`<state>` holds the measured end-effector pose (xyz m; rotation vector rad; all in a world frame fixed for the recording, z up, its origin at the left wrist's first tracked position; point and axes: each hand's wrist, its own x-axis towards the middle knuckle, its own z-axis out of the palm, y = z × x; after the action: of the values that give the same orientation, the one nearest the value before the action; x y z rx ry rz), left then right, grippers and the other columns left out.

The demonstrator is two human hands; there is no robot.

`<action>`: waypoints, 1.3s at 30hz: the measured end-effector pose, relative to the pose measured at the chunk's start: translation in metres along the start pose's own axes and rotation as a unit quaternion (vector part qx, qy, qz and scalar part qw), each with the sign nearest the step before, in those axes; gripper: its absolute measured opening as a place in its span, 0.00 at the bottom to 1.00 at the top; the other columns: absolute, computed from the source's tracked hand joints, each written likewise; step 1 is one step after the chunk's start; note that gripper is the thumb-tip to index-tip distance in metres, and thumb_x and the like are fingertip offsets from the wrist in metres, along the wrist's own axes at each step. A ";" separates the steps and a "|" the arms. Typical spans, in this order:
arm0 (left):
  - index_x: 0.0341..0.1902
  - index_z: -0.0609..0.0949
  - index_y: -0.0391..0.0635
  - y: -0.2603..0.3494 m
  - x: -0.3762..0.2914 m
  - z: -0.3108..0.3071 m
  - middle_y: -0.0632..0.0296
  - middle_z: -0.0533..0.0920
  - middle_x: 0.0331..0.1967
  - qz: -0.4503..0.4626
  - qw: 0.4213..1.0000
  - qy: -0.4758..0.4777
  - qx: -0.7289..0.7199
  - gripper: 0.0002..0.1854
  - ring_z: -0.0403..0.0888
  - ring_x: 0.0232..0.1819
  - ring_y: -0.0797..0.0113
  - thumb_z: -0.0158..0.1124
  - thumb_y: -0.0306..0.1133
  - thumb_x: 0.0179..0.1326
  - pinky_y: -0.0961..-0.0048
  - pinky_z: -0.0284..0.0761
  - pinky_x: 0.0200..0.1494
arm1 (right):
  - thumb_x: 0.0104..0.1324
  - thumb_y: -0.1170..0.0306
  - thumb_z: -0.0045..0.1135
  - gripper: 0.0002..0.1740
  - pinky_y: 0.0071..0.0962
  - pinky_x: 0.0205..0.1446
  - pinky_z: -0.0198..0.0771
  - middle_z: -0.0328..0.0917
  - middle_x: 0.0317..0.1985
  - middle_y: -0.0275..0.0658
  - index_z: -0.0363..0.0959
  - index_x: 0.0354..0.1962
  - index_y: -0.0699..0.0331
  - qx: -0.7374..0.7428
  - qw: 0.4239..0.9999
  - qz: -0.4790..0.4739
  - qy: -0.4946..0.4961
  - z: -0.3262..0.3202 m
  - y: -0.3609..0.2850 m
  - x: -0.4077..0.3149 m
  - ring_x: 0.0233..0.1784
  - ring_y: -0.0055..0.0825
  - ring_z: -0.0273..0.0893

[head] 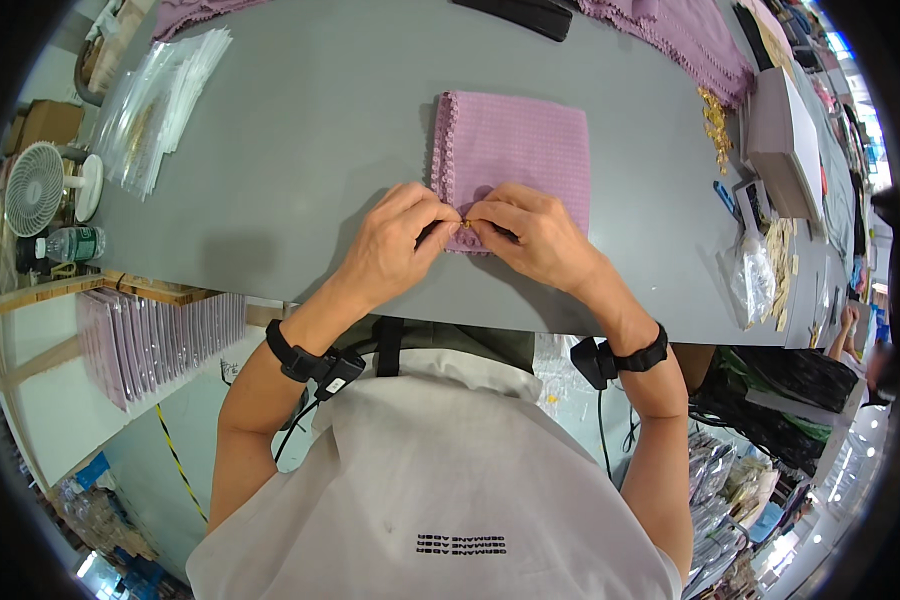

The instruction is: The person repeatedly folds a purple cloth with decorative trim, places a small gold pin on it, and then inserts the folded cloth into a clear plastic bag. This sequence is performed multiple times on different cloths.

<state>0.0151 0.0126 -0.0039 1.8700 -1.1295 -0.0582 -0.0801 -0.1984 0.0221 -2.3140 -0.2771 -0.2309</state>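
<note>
A folded mauve cloth (pixel 529 142) with a scalloped, lace-like edge along its left side lies on the grey table (pixel 307 120). Both hands meet at its lower left corner. Between their fingertips is a small gold-coloured piece (pixel 466 223), too small to tell exactly what it is. My left hand (pixel 405 240) pinches at it from the left, thumb against index finger. From the right, my right hand (pixel 532 232) pinches at the same piece, resting partly over the cloth. The other fingers of both hands are curled.
Clear plastic bags (pixel 161 112) lie at the left, near a water bottle (pixel 75 244) and a white fan (pixel 37 187). A black phone-like object (pixel 521 15) is at the top. Rightward are gold pieces (pixel 715 131), a blue cutter (pixel 724 198) and a white box (pixel 784 146).
</note>
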 end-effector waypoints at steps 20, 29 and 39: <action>0.54 0.87 0.46 -0.154 0.013 -0.203 0.48 0.86 0.48 -0.156 0.882 0.300 0.329 0.13 0.82 0.57 0.47 0.63 0.34 0.70 0.54 0.75 0.63 | 0.63 0.72 0.75 0.23 0.32 0.42 0.77 0.76 0.46 0.42 0.83 0.56 0.62 -0.023 0.996 0.063 0.062 0.005 0.003 -0.005 0.39 0.35 0.79; 0.47 0.90 0.46 -0.234 -0.038 -0.304 0.56 0.90 0.40 -0.337 0.854 0.246 0.310 0.12 0.89 0.41 0.58 0.72 0.38 0.65 0.63 0.82 0.48 | 0.64 0.71 0.75 0.21 0.30 0.42 0.77 0.78 0.43 0.41 0.84 0.55 0.63 -0.073 0.980 0.112 0.147 0.003 0.019 -0.002 0.40 0.31 0.79; 0.39 0.88 0.43 -0.108 -0.020 -0.161 0.57 0.86 0.33 -0.169 0.952 0.157 0.200 0.05 0.84 0.32 0.57 0.70 0.30 0.63 0.63 0.80 0.39 | 0.64 0.75 0.71 0.18 0.34 0.46 0.79 0.81 0.47 0.44 0.85 0.52 0.64 -0.084 0.980 -0.034 0.177 0.019 -0.026 0.027 0.45 0.38 0.82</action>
<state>0.1499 0.1528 0.0034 2.3182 -0.6233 0.2867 -0.0599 -0.1640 0.0340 -2.3772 -0.1600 -0.7163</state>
